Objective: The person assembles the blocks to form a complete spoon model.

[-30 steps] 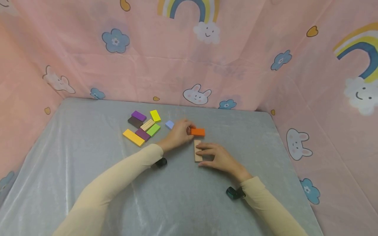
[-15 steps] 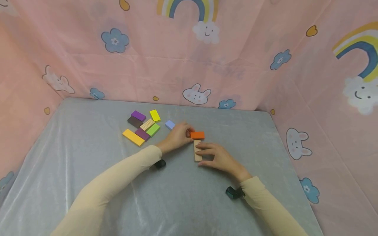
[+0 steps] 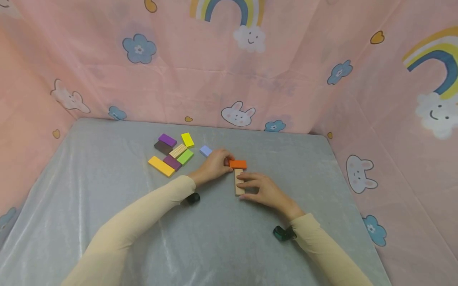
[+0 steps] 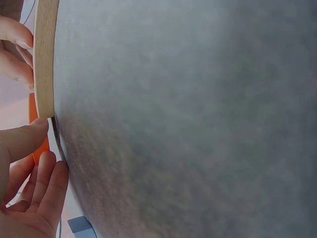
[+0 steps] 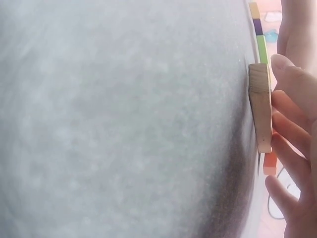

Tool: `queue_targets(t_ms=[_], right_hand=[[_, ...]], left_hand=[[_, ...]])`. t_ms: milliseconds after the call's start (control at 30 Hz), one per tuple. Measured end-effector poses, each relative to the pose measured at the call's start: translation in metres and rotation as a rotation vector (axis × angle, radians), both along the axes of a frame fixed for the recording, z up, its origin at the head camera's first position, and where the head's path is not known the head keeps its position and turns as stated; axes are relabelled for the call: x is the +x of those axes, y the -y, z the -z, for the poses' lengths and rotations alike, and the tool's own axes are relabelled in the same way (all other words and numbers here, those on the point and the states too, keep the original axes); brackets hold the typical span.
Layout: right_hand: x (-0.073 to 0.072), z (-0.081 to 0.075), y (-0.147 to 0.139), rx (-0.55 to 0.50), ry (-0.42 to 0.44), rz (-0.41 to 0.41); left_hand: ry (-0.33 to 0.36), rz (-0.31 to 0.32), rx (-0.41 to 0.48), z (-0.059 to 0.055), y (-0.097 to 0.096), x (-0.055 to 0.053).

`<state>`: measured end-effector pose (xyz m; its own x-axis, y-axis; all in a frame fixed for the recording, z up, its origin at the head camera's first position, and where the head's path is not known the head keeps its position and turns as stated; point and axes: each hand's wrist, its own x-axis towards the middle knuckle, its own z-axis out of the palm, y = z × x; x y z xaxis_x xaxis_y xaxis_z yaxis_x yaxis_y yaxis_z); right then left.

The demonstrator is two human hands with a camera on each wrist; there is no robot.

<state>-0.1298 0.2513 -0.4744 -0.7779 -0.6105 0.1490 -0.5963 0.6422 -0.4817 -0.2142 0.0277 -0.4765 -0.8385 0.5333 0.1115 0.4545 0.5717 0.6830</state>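
Note:
My left hand (image 3: 214, 164) pinches the left end of an orange block (image 3: 238, 164) between thumb and fingers. That block lies crosswise at the far end of a plain wooden block (image 3: 239, 186), so the two form a T shape; whether they touch I cannot tell. In the left wrist view the thumb of the left hand (image 4: 29, 183) is close by the end of the wooden block (image 4: 44, 64). My right hand (image 3: 266, 192) rests its loosely extended fingertips on the wooden block, with the thumb near its front end. The right wrist view shows these fingers along the top face of the wooden block (image 5: 261, 109).
A light blue block (image 3: 205, 150) lies just beyond the left hand. Further left is a flat cluster of several blocks, among them a yellow-orange one (image 3: 162, 166), a green one (image 3: 185, 157) and a dark one (image 3: 163, 147). Grey cloth (image 3: 222, 238) covers the table, with pink curtains (image 3: 179, 87) behind.
My left hand has drawn the orange block slightly nearer and to the left, up to the far end of the wooden block. The right hand has stayed on the wooden block.

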Motion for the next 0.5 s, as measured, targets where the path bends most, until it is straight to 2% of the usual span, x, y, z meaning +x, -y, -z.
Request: queue_targets(t_ms=[500], right_hand=[[0.0003,-0.0022,0.0011,0.007,0.01,0.007]], left_hand=[[0.025,0.017,-0.018,0.0006,-0.0008,-0.0028]])
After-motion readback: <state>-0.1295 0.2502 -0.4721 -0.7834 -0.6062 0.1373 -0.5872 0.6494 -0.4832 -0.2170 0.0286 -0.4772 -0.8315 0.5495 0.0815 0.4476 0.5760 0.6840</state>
